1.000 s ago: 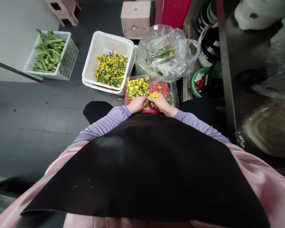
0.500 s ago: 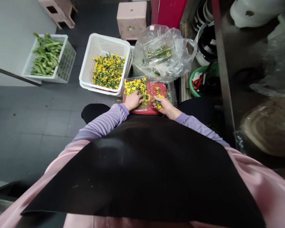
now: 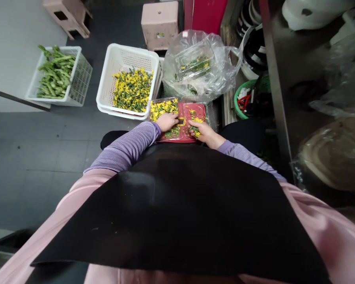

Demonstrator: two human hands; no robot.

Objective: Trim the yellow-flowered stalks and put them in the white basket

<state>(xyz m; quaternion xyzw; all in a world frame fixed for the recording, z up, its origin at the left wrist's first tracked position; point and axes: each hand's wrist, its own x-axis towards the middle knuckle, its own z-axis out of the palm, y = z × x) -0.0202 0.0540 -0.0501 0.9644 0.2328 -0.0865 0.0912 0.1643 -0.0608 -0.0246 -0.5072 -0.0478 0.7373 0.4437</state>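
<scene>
Right hand (image 3: 205,132) closed round a small bunch of green-stemmed, yellow-flowered sprigs (image 3: 195,130) over the flat red plastic surface (image 3: 198,108). Left hand (image 3: 167,121) lies over the clear rectangular plastic box (image 3: 170,138) of sprigs, at the bunch's 9 o'clock; can't tell if it's pinching any. Best: light grip, stems lined up, blooms uncrushed. Bunch's long axis looks roughly 12-to-6, bloom end unclear; box likewise 12-to-6.

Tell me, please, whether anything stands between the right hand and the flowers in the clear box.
Yes, the left hand lies over part of those flowers, its fingers toward the right hand, which holds a bunch. I see nothing else raised between.
</scene>
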